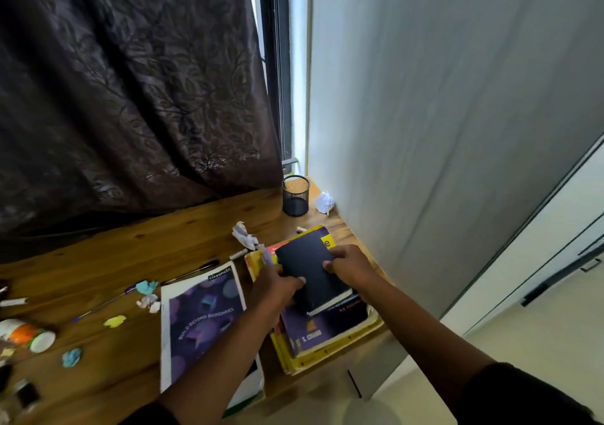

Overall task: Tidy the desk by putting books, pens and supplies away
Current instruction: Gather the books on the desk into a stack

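- Nearest the camera: two dark-sleeved forearms enter from 6 o'clock and converge on a stack of books at the right edge of the wooden surface (98,261).
- Left hand (277,285): fingers curled round the left edge of a small black hardcover notebook (310,269), thumb on the cover. Grasping.
- Right hand (349,263): fingers pinch the notebook's right edge. Grasping.
- Location: the small black notebook sits on top of the stack, over a purple-and-yellow textbook (322,328) and a yellow-edged folder (330,356). Whether it rests fully on the stack or is slightly lifted cannot be told.
- Orientation: the notebook's long axis runs from 5 o'clock to 11 o'clock; the white page edge faces 5 o'clock, toward the camera.
- Risk: the stack overhangs the surface edge at 5 o'clock. Pressure on the near corner could tip it to the floor.
- Risk: the notebook is smaller than the books beneath it; set down skewed, it may slide off.
- Remaining items: a purple-covered white notebook (204,323) at 9 o'clock of the stack, loose pens (192,272), crumpled paper scraps (243,235) and a black mesh pen holder (295,195) at 12 o'clock.
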The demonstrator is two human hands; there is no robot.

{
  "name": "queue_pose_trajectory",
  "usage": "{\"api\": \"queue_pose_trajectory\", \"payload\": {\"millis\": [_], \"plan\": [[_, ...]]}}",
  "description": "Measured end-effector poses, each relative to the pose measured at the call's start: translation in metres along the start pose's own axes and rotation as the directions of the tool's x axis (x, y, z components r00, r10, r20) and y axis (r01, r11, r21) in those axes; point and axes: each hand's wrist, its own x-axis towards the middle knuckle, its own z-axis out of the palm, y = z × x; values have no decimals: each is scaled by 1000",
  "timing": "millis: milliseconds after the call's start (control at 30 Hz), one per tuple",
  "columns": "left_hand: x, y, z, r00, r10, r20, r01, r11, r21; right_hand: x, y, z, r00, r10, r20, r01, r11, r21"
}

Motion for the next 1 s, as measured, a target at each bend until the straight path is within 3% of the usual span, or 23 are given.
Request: {"api": "queue_pose_trajectory", "payload": {"millis": [233,433,700,1000], "plan": [[0,-4,7,988,115,-105,-93,976,196,6,13,0,992,-103,-67,85,971,-225],[-1,-28,12,962,242,-130,-211,954,214,7,18,0,990,-118,-73,97,963,-250],[-6,-27,8,992,90,-87,-86,995,53,-3,22,-2,994,-84,-77,62,965,-254],[-18,-24,6,987,141,-73,-136,988,72,-10,29,3,993,-94,-68,80,979,-186]]}}
